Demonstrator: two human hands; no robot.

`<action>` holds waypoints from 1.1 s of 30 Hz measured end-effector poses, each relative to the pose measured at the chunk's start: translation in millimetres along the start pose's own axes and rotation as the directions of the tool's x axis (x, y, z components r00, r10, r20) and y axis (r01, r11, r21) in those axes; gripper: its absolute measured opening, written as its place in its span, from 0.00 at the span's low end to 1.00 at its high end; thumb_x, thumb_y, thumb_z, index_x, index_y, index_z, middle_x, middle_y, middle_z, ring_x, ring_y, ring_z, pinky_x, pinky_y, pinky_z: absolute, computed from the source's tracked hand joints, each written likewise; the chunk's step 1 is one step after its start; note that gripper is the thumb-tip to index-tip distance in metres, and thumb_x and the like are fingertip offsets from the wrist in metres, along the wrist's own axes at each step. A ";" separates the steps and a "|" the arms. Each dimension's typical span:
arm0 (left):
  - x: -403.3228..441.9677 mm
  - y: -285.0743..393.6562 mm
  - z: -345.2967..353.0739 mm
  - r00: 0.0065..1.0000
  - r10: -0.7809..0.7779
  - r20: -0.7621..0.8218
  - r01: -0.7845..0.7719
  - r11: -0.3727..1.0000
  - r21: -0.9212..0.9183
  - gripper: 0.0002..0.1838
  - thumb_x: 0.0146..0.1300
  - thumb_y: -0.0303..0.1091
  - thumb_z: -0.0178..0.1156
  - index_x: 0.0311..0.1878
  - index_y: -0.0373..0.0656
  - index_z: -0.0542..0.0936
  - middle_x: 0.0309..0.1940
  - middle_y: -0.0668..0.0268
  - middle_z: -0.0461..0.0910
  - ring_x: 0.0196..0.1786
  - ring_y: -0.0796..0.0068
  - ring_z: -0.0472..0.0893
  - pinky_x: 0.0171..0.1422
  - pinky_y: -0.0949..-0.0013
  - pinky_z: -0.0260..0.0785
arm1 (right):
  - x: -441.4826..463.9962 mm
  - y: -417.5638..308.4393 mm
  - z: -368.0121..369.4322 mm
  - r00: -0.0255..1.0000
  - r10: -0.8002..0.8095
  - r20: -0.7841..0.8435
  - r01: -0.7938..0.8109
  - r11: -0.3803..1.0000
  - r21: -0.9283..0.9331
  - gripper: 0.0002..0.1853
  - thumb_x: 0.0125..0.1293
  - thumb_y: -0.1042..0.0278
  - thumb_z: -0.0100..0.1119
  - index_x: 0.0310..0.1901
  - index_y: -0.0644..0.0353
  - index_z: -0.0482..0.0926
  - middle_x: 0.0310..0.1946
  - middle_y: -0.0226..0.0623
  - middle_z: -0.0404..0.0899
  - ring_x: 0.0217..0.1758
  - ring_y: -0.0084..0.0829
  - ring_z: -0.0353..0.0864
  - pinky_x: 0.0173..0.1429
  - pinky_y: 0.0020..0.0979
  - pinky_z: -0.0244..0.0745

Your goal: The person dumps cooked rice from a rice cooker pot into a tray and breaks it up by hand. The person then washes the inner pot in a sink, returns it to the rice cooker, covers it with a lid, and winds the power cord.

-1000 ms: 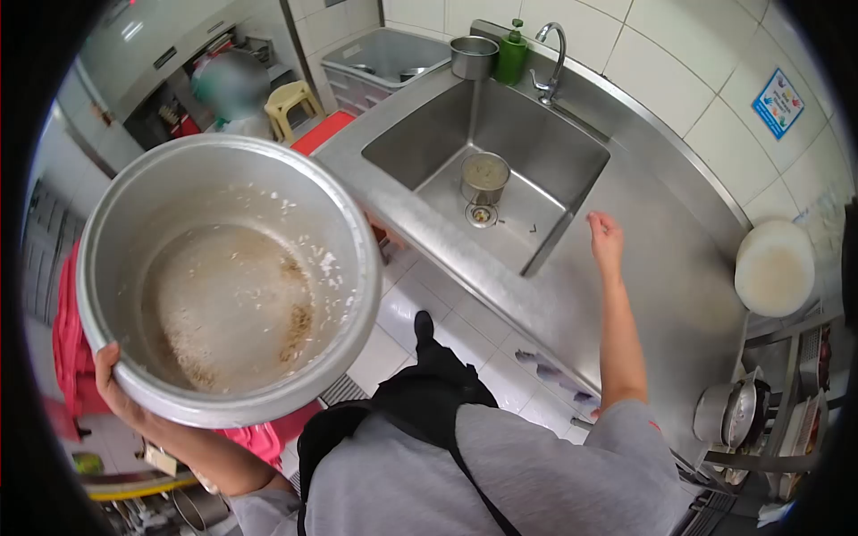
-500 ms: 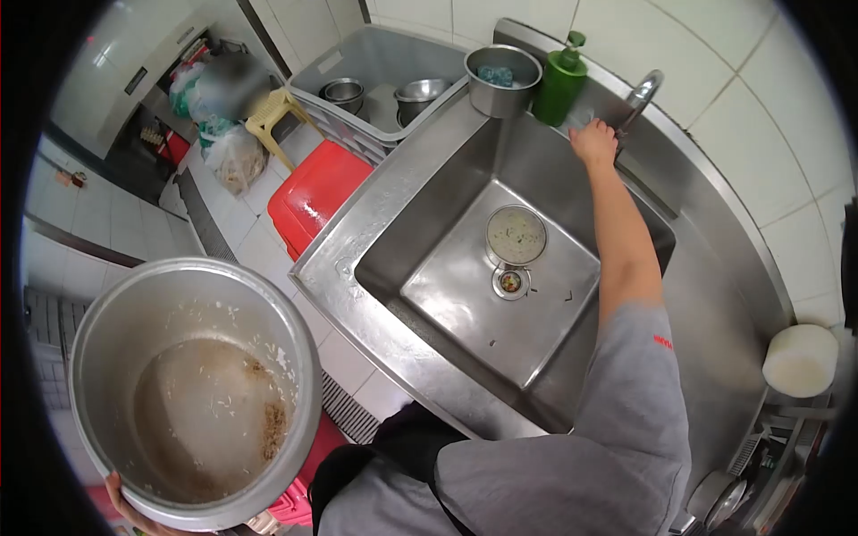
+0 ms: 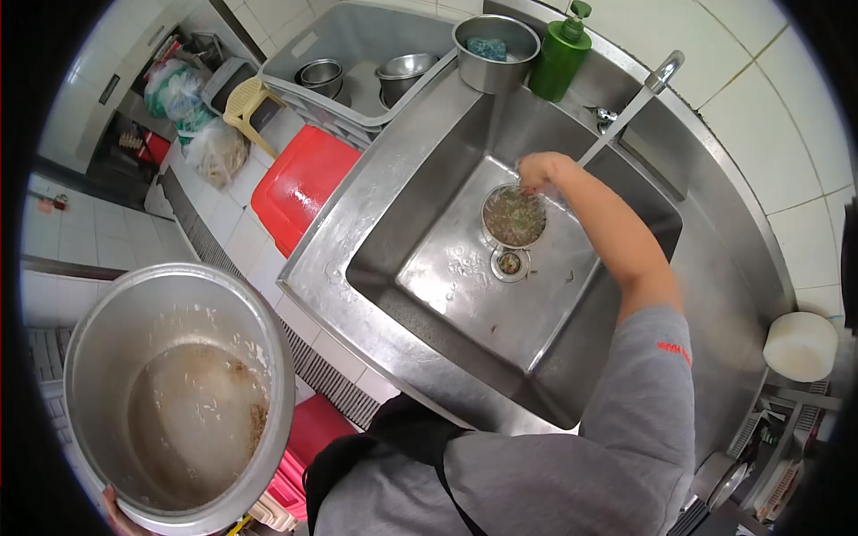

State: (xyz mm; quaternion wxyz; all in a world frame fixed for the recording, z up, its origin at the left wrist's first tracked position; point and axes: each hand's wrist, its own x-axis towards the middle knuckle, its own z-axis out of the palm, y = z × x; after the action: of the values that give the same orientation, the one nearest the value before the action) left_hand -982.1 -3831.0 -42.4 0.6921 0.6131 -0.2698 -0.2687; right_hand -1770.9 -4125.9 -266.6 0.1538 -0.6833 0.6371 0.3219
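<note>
At the lower left my left hand [image 3: 121,514] grips the rim of a large metal pot [image 3: 284,375], thumb inside, the other fingers hidden. The pot is tilted toward me, with cloudy residue, white rice grains and brown bits inside. My right hand [image 3: 543,170] reaches down to the far rim of a small round metal container [image 3: 514,217] in the sink [image 3: 465,286]. Its fingers are mostly hidden behind the hand, so their grip is unclear. Murky liquid with bits floating in it fills the container. Beside it is the drain [image 3: 509,263]. Water runs from the faucet [image 3: 666,71].
A green pump bottle [image 3: 560,58] and a metal pot with a blue scrubber [image 3: 487,49] stand at the sink's back corner. Behind is a grey tub [image 3: 357,36] with metal bowls. A red lid [image 3: 308,183] and yellow stool [image 3: 243,107] are left of the counter.
My right hand has left the faucet and come down to the small container. Water now flows, and the container's contents look stirred. The large pot has shifted slightly left.
</note>
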 end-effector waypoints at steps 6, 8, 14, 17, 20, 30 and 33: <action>-48.0 4.5 95.1 0.960 -0.112 -0.255 0.101 0.993 -0.056 0.17 0.46 0.39 0.60 0.38 0.41 0.77 0.46 0.61 0.73 0.50 0.67 0.68 0.56 0.67 0.59 | 22.7 35.6 38.5 0.978 0.153 -0.143 -0.119 0.968 0.220 0.13 0.45 0.68 0.51 0.32 0.62 0.79 0.35 0.48 0.77 0.40 0.42 0.78 0.41 0.38 0.72; -50.7 8.2 95.8 0.973 -0.151 -0.174 0.142 0.988 -0.064 0.16 0.46 0.39 0.61 0.37 0.41 0.77 0.47 0.61 0.73 0.50 0.67 0.68 0.56 0.67 0.59 | 19.1 41.0 40.5 0.979 0.040 -0.199 -0.010 0.988 0.151 0.12 0.46 0.66 0.51 0.29 0.62 0.80 0.32 0.47 0.78 0.38 0.40 0.78 0.40 0.38 0.73; -44.8 9.3 94.7 0.971 -0.226 -0.076 0.217 0.970 -0.113 0.16 0.46 0.40 0.61 0.38 0.42 0.77 0.47 0.60 0.72 0.50 0.68 0.68 0.56 0.68 0.59 | 43.4 16.4 68.9 0.969 0.101 -0.224 -0.010 0.928 0.372 0.11 0.49 0.67 0.49 0.28 0.61 0.80 0.30 0.48 0.78 0.34 0.40 0.79 0.40 0.36 0.74; -41.3 12.5 94.9 0.968 -0.237 -0.076 0.228 0.967 -0.118 0.17 0.46 0.40 0.61 0.39 0.42 0.77 0.47 0.60 0.73 0.50 0.68 0.68 0.56 0.69 0.59 | 82.9 16.6 120.2 0.849 -0.122 -0.514 0.168 0.985 0.044 0.12 0.53 0.65 0.47 0.29 0.63 0.78 0.25 0.47 0.77 0.30 0.45 0.78 0.36 0.40 0.73; -37.5 15.5 94.3 0.962 -0.269 -0.048 0.261 0.956 -0.135 0.18 0.46 0.40 0.61 0.40 0.42 0.76 0.47 0.59 0.73 0.50 0.68 0.69 0.56 0.69 0.59 | 60.8 -2.2 91.9 0.958 0.189 -0.217 -0.052 0.855 0.516 0.11 0.53 0.69 0.45 0.29 0.65 0.78 0.27 0.48 0.77 0.34 0.45 0.77 0.40 0.39 0.73; -37.2 24.8 84.2 0.954 -0.181 -0.240 0.153 0.980 -0.130 0.19 0.46 0.41 0.59 0.39 0.38 0.76 0.44 0.56 0.73 0.45 0.69 0.71 0.53 0.71 0.60 | 106.0 -72.2 230.2 0.957 0.268 -0.110 -0.192 0.871 0.452 0.13 0.50 0.65 0.49 0.36 0.58 0.80 0.39 0.44 0.77 0.45 0.41 0.76 0.49 0.41 0.68; -40.0 34.1 97.7 0.973 -0.135 -0.189 0.116 0.987 -0.110 0.19 0.46 0.40 0.59 0.39 0.38 0.76 0.42 0.57 0.74 0.44 0.69 0.71 0.52 0.71 0.61 | 97.3 -86.1 231.2 0.952 0.302 -0.052 -0.258 0.880 0.398 0.15 0.52 0.66 0.48 0.41 0.56 0.78 0.42 0.41 0.77 0.47 0.40 0.75 0.53 0.45 0.62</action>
State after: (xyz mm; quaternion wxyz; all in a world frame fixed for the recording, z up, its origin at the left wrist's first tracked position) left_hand -1077.8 -3868.1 -0.2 0.7264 0.6176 -0.1473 -0.2631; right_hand -1745.6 -4045.3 -518.1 0.2012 -0.5570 0.7877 0.1698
